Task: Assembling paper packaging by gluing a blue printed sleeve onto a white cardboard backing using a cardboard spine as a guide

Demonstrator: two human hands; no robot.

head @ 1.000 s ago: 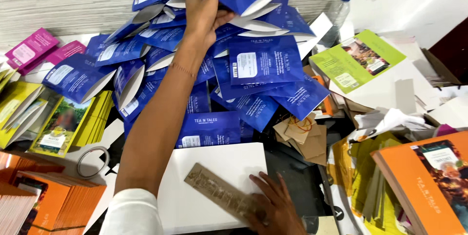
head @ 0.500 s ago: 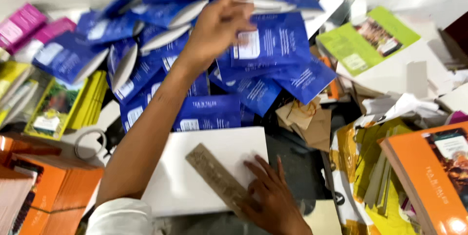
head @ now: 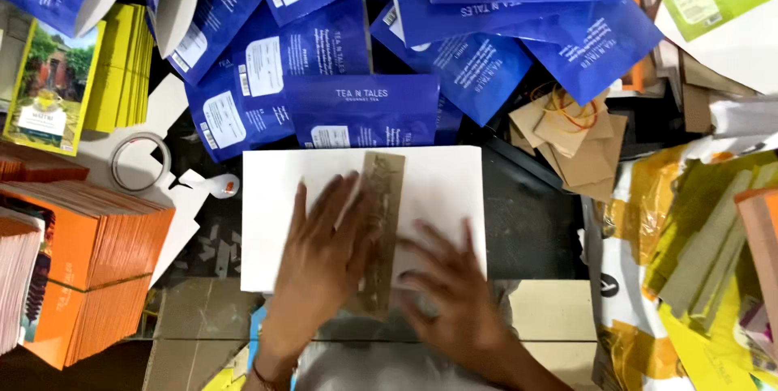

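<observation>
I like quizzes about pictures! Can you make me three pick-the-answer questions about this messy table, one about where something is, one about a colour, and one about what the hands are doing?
1. Where is the roll of clear tape?
A. Left of the white sheet
B. On the ruler
C. Under the brown envelopes

2. What colour are the pouches piled at the top?
A. Red
B. Blue
C. Black

3. What are both hands doing?
A. Lifting a pouch
B. Lying flat on the sheet and ruler
C. Holding scissors

Answers:
1 A: the roll of clear tape lies left of the white sheet.
2 B: the pouches are blue.
3 B: the left hand and right hand lie flat, fingers spread, by the wooden ruler.
</observation>
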